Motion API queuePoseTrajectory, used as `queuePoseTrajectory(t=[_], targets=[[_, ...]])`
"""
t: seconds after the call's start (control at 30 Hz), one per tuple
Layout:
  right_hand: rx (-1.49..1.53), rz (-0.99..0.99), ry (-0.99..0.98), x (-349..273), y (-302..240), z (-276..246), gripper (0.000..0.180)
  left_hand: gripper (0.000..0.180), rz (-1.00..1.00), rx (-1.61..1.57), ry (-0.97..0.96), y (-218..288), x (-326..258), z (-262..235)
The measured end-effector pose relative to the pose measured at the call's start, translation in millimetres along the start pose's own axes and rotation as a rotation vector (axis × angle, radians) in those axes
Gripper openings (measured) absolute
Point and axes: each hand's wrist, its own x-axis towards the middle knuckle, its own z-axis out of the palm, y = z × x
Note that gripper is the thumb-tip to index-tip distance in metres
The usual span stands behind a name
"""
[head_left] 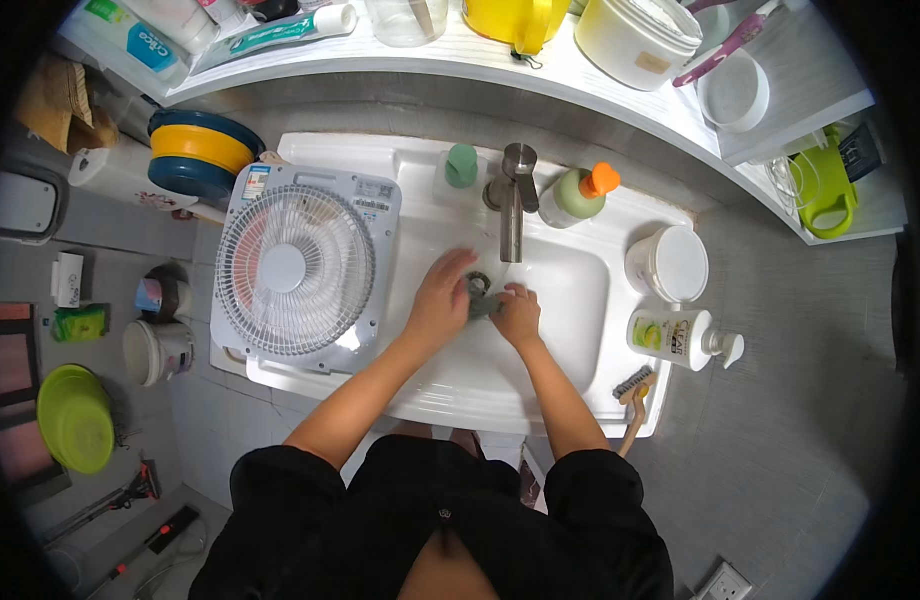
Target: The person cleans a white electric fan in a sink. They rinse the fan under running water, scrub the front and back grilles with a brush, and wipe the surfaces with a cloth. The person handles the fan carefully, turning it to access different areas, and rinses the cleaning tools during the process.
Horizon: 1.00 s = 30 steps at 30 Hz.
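A small grey-green cloth (483,306) is bunched in the white sink (570,345), just below the drain (478,281). My right hand (518,316) pinches the cloth from its right side with curled fingers. On the other side, my left hand (443,298) has its fingers stretched out past the cloth toward the faucet, its palm edge close against the fabric. Whether the left palm touches it is hard to make out. The metal faucet (513,205) stands above both hands.
A fan grille on its panel (283,267) covers the sink's left side. A green pump bottle (577,197), a white tub (668,264), a white pump bottle (670,338) and a brush (635,392) line the right. A crowded shelf (450,66) overhangs the back.
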Motion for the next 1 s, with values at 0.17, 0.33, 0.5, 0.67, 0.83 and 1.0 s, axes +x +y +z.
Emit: queuePoseTrajectory(t=[0.17,0.33,0.5,0.67,0.83,1.0], targets=[[0.648,0.066,0.134,14,-7,-13,0.035,0.047,0.436,0.370,-0.057,66,67,-9],[0.772,0.019,0.115,-5,-24,-45,0.039,0.051,0.480,0.410,-0.221,36,55,-5],[0.930,0.029,0.043,-26,-68,-107,0.048,0.054,0.148,0.040,-0.087,26,-21,0],[1.337,0.185,-0.180,-46,-93,-137,0.048,0.063,-0.075,-0.064,0.011,20,-49,15],[1.629,0.460,-0.069,-54,-72,-130,0.038,0.059,-0.455,-0.701,-0.041,2,-28,16],[1.361,0.205,-0.479,-64,-41,-89,0.042,0.051,-0.633,-0.751,-0.048,20,-17,25]])
